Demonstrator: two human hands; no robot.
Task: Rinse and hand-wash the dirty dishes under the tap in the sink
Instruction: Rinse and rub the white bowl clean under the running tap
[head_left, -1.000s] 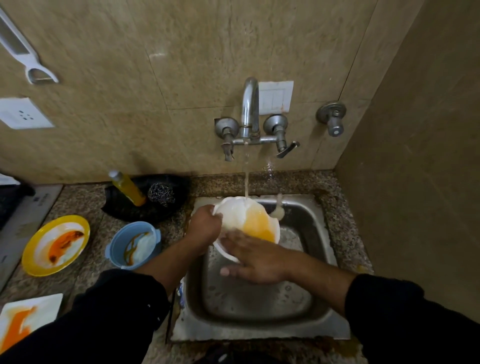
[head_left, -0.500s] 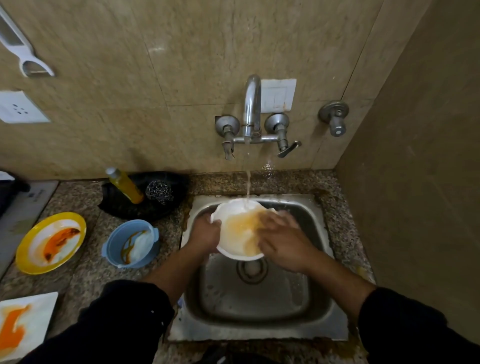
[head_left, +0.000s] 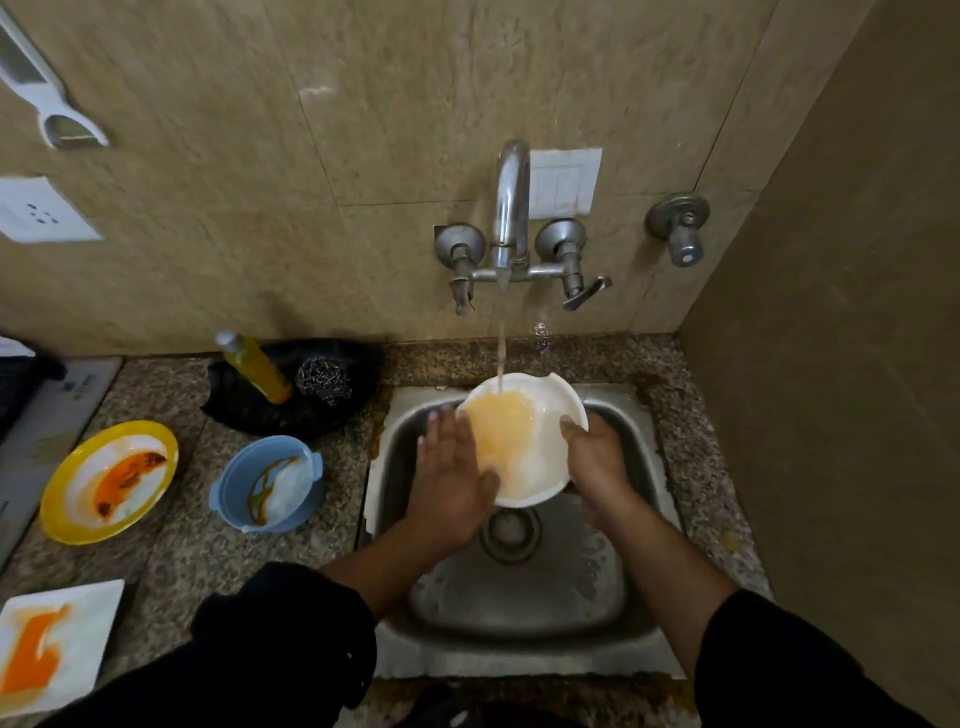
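A white bowl (head_left: 543, 452) with orange-yellow smears inside is tilted over the steel sink (head_left: 519, 613). Water runs from the wall tap (head_left: 511, 208) onto the bowl's upper inside. My right hand (head_left: 597, 467) grips the bowl's right rim, thumb over the edge. My left hand (head_left: 447, 483) lies flat against the bowl's left side with straight fingers, its thumb reaching over the rim.
On the granite counter to the left stand a blue bowl (head_left: 234, 478), a yellow plate (head_left: 57, 514) and a white square plate (head_left: 88, 618), all smeared orange. Behind them a black tray (head_left: 244, 410) holds a yellow soap bottle (head_left: 257, 371) and a steel scrubber (head_left: 324, 382). A wall rises close on the right.
The hands swapped roles: the right hand, which rubbed inside the bowl, now grips its right rim; the left hand let go of the left rim and lies flat. The bowl shifted right.
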